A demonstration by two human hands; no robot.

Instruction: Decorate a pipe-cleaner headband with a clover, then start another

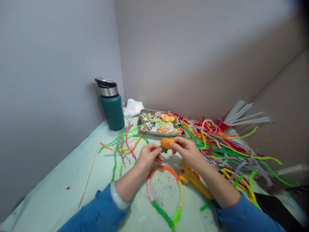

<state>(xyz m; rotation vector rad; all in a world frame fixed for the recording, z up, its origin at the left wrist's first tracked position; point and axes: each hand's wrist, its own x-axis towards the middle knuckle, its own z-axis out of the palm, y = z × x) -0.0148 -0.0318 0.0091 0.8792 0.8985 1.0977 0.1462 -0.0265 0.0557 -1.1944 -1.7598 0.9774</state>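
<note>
Center of frame: orange shell [167, 143] held above the desk [135, 207], with a dark green piece [164, 150] directly beneath it; cannot tell whether the two are joined.

Right hand [186, 149]: thumb and fingers pinched on the shell's right end. Left hand [150, 157]: fingers curled, thumb and forefinger tips close together at the dark green piece; cannot tell whether they grip it.

Below the hands, lower center: teardrop-shaped loop [164, 168] wrapped in fuzzy sections, orange at top, pink and dark green down the left, yellow and bright green down the right. Yellow glue gun [193, 179] lies to its right, partly covered by the right forearm. Short green piece [206, 206] at lower right.

Behind the hands: metal tray [160, 133] of mixed shells, some orange. Right of frame: heap of multicolored pipe cleaners [217, 141], with translucent sticks [241, 112] standing behind. Left of center: looser pipe cleaners, teal bottle [112, 112], white tissue [133, 107]. Thin wooden stick [88, 175] lies at lower left.
</note>
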